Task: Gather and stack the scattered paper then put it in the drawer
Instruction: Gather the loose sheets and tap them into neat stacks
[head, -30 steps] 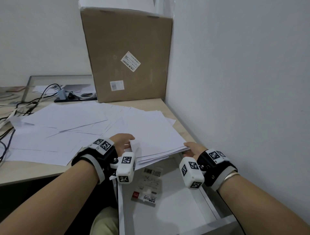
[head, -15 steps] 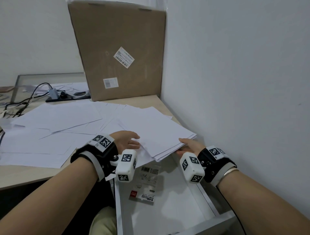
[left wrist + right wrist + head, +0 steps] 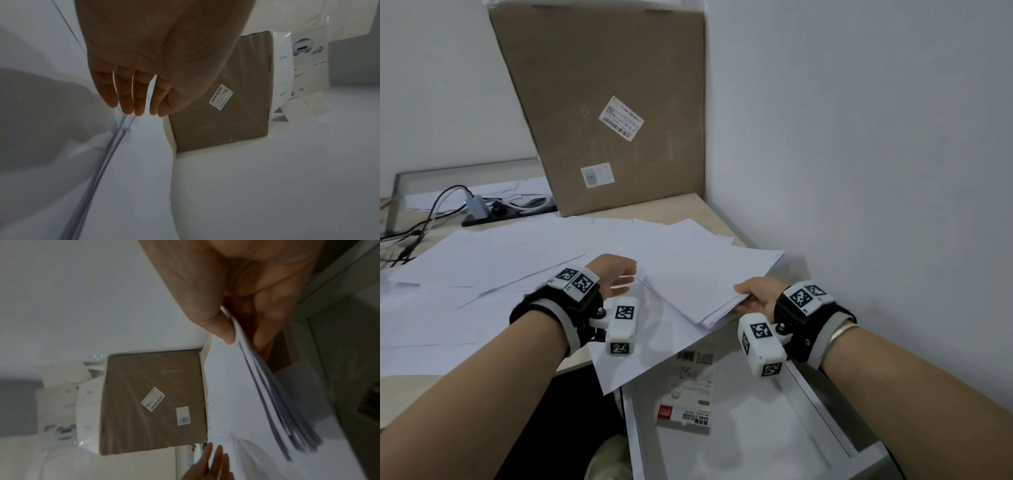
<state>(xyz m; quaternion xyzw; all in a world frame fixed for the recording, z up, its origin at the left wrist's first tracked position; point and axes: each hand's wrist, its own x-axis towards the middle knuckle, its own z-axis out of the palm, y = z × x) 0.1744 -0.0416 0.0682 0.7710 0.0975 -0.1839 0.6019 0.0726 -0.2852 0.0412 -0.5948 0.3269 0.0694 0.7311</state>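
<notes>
Right hand pinches stack corner, long axis running away leftward; left hand flat, fingers straight, nearer loose sheets; drawer below.

Soft, even, rather dim indoor light fills the head view, with faint shadows under the wrists and straight lines bowing at the edges. Both wrist views are darker and grainy, the near hand blurred, the right wrist view smeared by motion; the cardboard box there looks murky
</notes>
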